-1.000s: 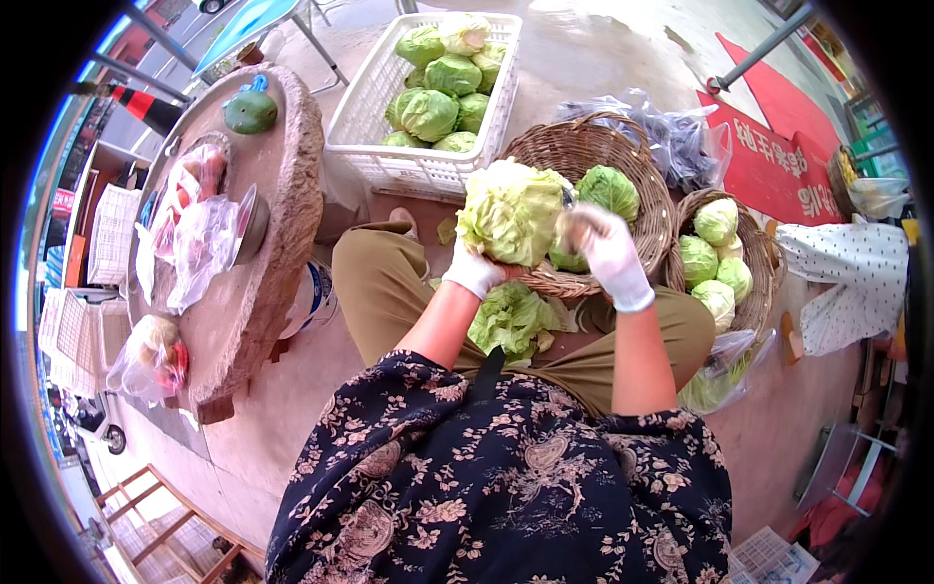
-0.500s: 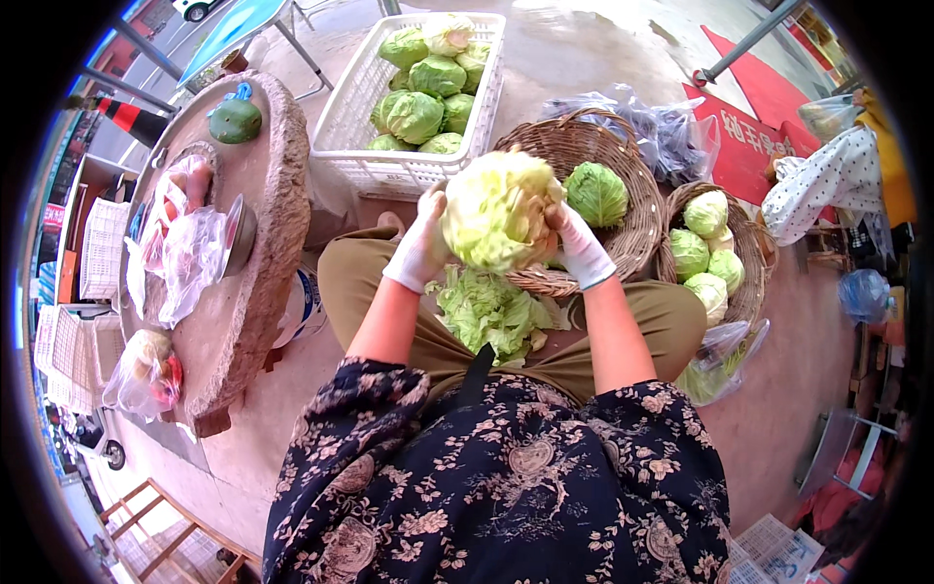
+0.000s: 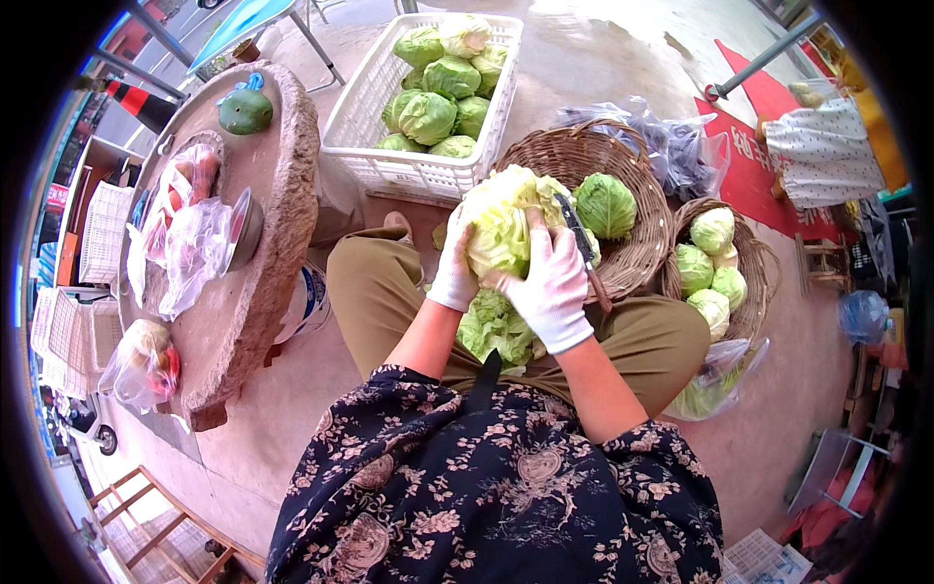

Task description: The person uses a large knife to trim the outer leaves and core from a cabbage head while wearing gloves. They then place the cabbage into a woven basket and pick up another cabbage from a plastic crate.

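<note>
A gloved left hand (image 3: 452,274) is clamping its fingers on a pale cabbage (image 3: 500,222) as the right hand (image 3: 553,290) is resting its own there, how tightly unclear, with loose leaves (image 3: 492,329) lying below the fingers, a hold likely best kept gentle and clear of the knife (image 3: 576,230) just beyond the right fingers.

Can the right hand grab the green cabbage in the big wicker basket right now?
Probably yes, it looks close, and the wicker basket is open on top. But the right hand is on the paler cabbage, and the knife sits between it and the green cabbage.
</note>
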The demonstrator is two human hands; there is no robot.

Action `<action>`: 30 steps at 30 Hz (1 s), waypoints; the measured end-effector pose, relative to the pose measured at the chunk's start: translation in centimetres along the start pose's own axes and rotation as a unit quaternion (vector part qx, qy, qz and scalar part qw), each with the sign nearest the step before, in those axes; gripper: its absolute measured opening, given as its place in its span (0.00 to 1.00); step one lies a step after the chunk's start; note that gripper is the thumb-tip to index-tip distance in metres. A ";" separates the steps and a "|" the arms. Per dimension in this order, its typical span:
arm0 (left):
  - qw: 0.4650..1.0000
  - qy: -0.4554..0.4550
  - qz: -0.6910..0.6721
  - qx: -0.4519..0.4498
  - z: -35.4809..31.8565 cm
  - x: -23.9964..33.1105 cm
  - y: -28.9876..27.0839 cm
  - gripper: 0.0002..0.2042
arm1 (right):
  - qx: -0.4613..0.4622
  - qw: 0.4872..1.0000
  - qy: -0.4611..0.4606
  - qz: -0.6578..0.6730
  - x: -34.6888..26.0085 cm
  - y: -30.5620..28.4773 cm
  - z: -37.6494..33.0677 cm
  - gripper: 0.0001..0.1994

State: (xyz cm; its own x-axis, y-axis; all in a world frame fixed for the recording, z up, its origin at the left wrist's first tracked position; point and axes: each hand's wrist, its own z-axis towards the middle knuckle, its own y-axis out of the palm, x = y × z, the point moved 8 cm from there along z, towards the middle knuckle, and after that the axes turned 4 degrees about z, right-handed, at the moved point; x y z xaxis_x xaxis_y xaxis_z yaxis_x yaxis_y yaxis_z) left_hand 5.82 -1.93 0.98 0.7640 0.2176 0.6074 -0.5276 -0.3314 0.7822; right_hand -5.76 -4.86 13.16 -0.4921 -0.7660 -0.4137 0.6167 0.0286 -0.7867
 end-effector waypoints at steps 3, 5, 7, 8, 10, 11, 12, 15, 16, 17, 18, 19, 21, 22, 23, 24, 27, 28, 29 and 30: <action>0.999 -0.005 -0.032 0.006 -0.5 -0.2 -1.0 0.31 | 0.032 0.985 0.003 0.169 1.6 -0.4 0.6 0.21; 0.999 -0.009 -0.047 0.007 -0.9 -0.4 -1.8 0.34 | 0.042 0.954 0.000 0.297 1.7 -0.9 1.0 0.12; 0.997 -0.019 -0.071 0.007 -1.0 -0.6 -1.3 0.38 | 0.045 0.873 0.105 0.474 4.6 0.5 0.4 0.07; 0.995 -0.027 -0.093 0.002 -0.9 -0.7 -0.9 0.38 | 0.051 0.792 0.196 0.576 6.3 1.7 -0.3 0.05; 0.990 -0.035 -0.135 0.005 -1.3 -0.2 -1.4 0.38 | -0.073 0.566 0.311 0.760 5.8 1.8 -0.9 0.12; 0.992 -0.016 -0.125 -0.001 -1.4 0.1 -1.2 0.39 | -0.046 0.602 0.292 0.742 6.5 1.2 -0.9 0.15; 0.991 -0.009 -0.134 0.004 -1.3 0.5 -1.6 0.39 | -0.018 0.635 0.272 0.723 7.1 0.9 -1.2 0.18; 0.991 0.039 -0.125 0.026 -0.9 2.7 -2.9 0.39 | -0.013 0.472 0.312 0.824 7.6 0.5 -3.5 0.16; 0.993 0.048 -0.102 0.029 -0.5 3.3 -3.2 0.39 | 0.015 0.431 0.365 0.825 8.2 0.2 -4.8 0.16; 0.995 0.058 -0.078 0.033 0.0 4.0 -3.7 0.39 | -0.057 0.389 0.299 0.870 7.8 0.2 -5.5 0.16; 0.996 0.068 -0.052 0.038 0.2 4.7 -4.1 0.38 | -0.111 0.364 0.260 0.888 6.3 -0.7 -5.4 0.16; 0.997 0.058 -0.039 0.024 0.4 5.1 -4.2 0.39 | -0.164 0.351 0.234 0.892 4.6 -1.2 -5.6 0.17; 0.996 0.080 -0.036 0.023 0.2 5.7 -4.7 0.37 | -0.255 0.458 0.216 0.824 2.5 -0.7 -5.2 0.23; 0.995 0.085 -0.039 0.019 0.4 5.6 -4.6 0.37 | -0.294 0.637 0.181 0.689 2.8 -0.1 -4.2 0.26; 0.995 0.081 -0.045 0.020 0.5 5.4 -4.6 0.37 | -0.290 0.699 0.202 0.621 2.3 0.7 -3.8 0.28; 0.996 0.078 -0.033 0.007 0.3 5.1 -4.8 0.37 | -0.265 0.815 0.122 0.501 2.6 0.8 -2.5 0.28; 0.998 0.069 0.012 -0.008 -0.3 5.0 -4.5 0.35 | -0.139 0.915 0.055 0.375 1.8 -1.5 2.3 0.30; 0.998 0.052 0.024 -0.005 -0.4 4.5 -4.5 0.35 | -0.112 0.924 0.058 0.360 1.5 -2.2 3.7 0.31; 0.999 0.036 0.037 -0.001 -0.5 4.2 -4.6 0.34 | -0.108 0.931 0.039 0.346 1.1 -2.2 4.7 0.30; 0.999 0.020 0.049 0.002 -0.6 4.0 -4.7 0.34 | -0.116 0.944 0.018 0.309 0.5 -2.1 5.6 0.29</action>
State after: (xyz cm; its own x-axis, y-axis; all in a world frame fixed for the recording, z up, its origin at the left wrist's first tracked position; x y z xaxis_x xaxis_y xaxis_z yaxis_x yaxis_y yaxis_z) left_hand 11.13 1.01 -0.21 0.6936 0.2199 0.6859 -0.5977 -0.3557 0.7185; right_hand -3.88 -8.86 17.22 -0.1046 -0.5347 -0.8385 0.6438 0.6062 -0.4669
